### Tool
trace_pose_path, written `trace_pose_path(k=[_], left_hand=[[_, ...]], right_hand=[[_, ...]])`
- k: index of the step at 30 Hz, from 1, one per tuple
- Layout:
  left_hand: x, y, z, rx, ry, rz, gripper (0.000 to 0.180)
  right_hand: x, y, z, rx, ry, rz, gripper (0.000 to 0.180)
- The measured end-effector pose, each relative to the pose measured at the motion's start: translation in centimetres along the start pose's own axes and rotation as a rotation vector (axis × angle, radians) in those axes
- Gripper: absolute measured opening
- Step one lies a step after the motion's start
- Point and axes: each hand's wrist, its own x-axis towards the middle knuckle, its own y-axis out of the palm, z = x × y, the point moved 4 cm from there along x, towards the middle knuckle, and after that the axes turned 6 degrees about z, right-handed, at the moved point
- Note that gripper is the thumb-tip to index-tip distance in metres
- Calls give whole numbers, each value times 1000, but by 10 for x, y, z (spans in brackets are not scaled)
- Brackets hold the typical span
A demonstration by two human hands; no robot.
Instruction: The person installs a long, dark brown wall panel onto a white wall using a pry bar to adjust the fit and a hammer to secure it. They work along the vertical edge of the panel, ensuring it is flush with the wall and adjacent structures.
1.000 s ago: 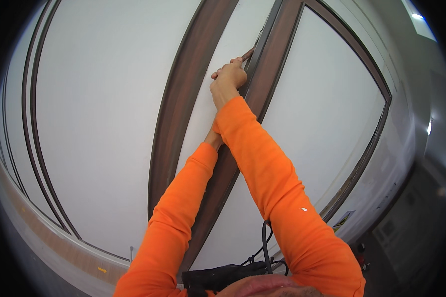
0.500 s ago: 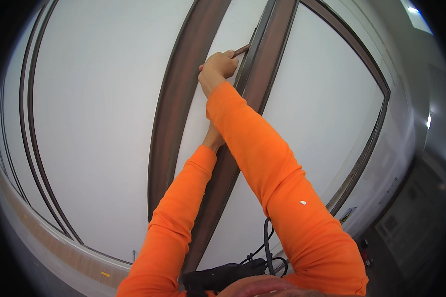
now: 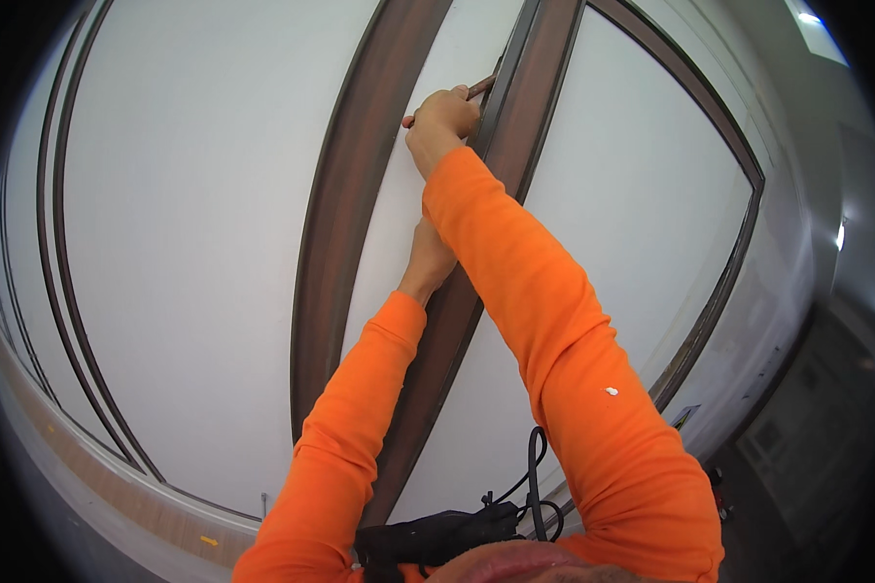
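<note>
My right hand is raised high and shut on a thin brown stick-like tool. The tool's tip touches the inner edge of a dark brown window frame bar. My left hand rests lower against the same bar, and my right forearm hides its fingers. Both arms wear orange sleeves. A narrow white strip runs between this bar and a second brown bar to the left.
Large white panes fill the frame on both sides. A black power tool with a coiled cable hangs at my chest. A ledge with a brown strip curves along the lower left. A dim room lies at the right.
My right hand has slid a little higher along the frame bar with the tool, and my arm is stretched further. The left hand has stayed on the bar.
</note>
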Motion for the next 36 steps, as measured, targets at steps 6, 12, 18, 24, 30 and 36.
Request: trace_pose_path(k=[6, 12, 18, 24, 30, 36], left_hand=[[5, 0, 12, -54, 116, -138, 47], [4, -2, 6, 104, 154, -109, 47], [6, -3, 11, 84, 215, -162, 44], [-2, -2, 3, 131, 173, -116, 45], [7, 0, 14, 180, 278, -91, 46], [15, -3, 13, 123, 51, -75, 31]], right_hand=[[5, -2, -6, 156, -60, 54, 32], [7, -3, -7, 54, -54, 29, 40], [-2, -1, -1, 215, 25, 76, 29], [7, -7, -7, 202, -14, 121, 35], [13, -6, -7, 111, -101, 52, 31], [-1, -28, -19, 73, -77, 185, 29]])
